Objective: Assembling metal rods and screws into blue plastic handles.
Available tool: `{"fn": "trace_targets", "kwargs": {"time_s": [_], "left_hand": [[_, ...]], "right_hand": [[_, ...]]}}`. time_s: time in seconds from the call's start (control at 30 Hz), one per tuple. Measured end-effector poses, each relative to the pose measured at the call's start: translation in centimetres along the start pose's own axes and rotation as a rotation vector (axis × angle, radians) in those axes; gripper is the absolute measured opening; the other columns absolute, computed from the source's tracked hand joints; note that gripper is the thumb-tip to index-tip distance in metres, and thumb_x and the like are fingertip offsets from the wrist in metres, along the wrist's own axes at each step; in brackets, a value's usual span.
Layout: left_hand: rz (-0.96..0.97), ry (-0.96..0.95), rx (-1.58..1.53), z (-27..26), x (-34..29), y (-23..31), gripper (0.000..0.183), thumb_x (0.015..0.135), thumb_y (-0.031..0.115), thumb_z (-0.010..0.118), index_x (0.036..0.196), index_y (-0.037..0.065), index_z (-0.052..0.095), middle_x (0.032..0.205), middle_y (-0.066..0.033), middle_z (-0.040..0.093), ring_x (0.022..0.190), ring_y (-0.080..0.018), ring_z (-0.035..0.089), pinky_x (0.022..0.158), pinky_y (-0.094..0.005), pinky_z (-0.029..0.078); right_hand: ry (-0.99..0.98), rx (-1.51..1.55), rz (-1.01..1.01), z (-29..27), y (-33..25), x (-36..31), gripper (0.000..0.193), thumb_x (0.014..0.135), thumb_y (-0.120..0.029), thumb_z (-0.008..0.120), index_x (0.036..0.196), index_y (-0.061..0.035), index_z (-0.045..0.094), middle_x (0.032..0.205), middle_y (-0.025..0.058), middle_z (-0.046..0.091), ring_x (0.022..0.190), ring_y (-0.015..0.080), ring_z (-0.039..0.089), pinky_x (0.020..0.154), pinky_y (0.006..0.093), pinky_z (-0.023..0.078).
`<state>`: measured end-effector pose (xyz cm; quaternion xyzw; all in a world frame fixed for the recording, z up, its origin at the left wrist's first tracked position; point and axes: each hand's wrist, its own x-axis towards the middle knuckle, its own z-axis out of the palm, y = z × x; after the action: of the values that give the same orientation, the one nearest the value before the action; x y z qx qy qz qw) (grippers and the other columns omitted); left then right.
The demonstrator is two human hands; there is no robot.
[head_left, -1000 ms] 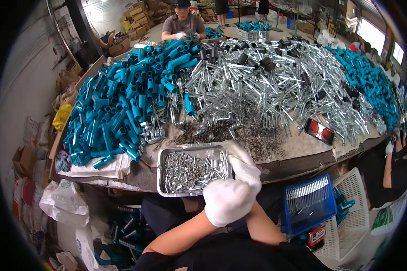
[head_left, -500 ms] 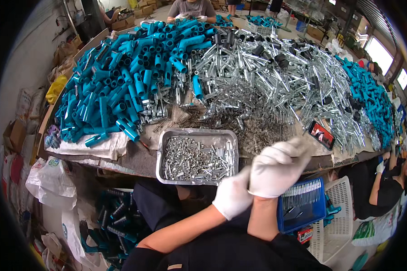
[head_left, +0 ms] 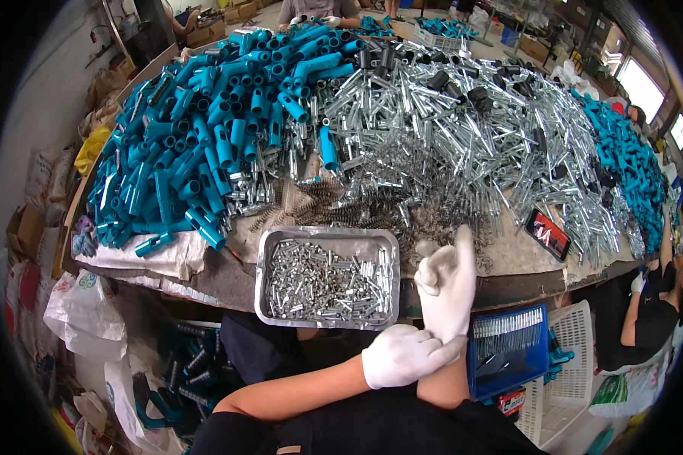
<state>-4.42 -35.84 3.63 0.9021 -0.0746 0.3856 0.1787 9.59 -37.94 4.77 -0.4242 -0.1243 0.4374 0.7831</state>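
Note:
Both of my hands wear white knit gloves. My left hand (head_left: 402,356) is closed at my right wrist, its fingers pinching the cuff of the right-hand glove (head_left: 449,322). My right hand (head_left: 444,284) is raised above the table's front edge, with one finger stretched up and the others partly bent; nothing shows in it. Beside it, to the left, a metal tray (head_left: 262,280) holds many small silver pins. Loose dark springs (head_left: 311,201) lie behind the tray.
Teal tubular parts (head_left: 205,129) are heaped at left, silver rods (head_left: 478,121) at centre and right. A phone (head_left: 548,233) lies near the right edge. Below it are a blue bin (head_left: 508,375) and a white crate (head_left: 573,379). A person (head_left: 322,10) sits opposite; another (head_left: 645,311) works at right.
My right hand has gone from a bent, blurred shape to one finger pointing up. My left hand has shifted slightly right and down, onto the glove's cuff. The view has shifted slightly.

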Motion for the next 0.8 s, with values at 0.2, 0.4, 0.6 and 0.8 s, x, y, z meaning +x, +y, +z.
{"fn": "trace_targets", "kwargs": {"time_s": [0.2,0.4,0.6,0.8], "left_hand": [[0.055,0.024,-0.107,1.5,0.6,-0.9,0.034,0.081,0.017,0.068,0.114,0.011,0.068,0.061,0.0057,0.051,0.053,-0.0094,0.056,0.048,-0.0254,0.046],[-0.021,-0.389,-0.256,-2.0,3.2,-5.1,0.046,0.087,0.028,0.067,0.128,0.011,0.06,0.061,-0.0025,0.054,0.053,-0.0208,0.06,0.048,-0.035,0.048],[-0.454,-0.03,0.198,-7.2,9.7,-21.5,0.028,0.091,0.017,0.064,0.115,0.005,0.068,0.11,-0.0169,0.069,0.1,-0.0313,0.068,0.086,-0.0385,0.054],[-0.384,-0.261,0.542,-6.6,12.0,-36.4,0.038,0.086,0.037,0.066,0.113,0.01,0.07,0.125,-0.0151,0.061,0.117,-0.0339,0.057,0.099,-0.0445,0.047]], "right_hand": [[-0.485,0.72,-0.093,2.7,-1.3,-0.7,0.096,0.089,-0.079,0.029,0.158,-0.013,0.016,0.162,0.0176,0.014,0.148,0.0374,0.011,0.118,0.0585,0.012],[0.058,0.0,-0.263,-3.5,-0.4,0.6,0.078,0.106,-0.054,0.024,0.066,-0.0012,0.066,0.075,0.0138,0.069,0.052,0.0155,0.056,0.049,0.0257,0.042],[0.431,-1.04,-0.452,-9.9,3.4,0.7,0.044,0.1,-0.021,0.046,0.066,-0.0005,0.065,0.061,0.0101,0.063,0.056,0.0214,0.062,0.057,0.0334,0.047],[0.221,-1.342,-0.828,-9.1,4.6,0.6,0.022,0.088,-0.016,0.061,0.071,-0.0041,0.066,0.07,0.0123,0.065,0.062,0.0323,0.065,0.059,0.039,0.052]]}}
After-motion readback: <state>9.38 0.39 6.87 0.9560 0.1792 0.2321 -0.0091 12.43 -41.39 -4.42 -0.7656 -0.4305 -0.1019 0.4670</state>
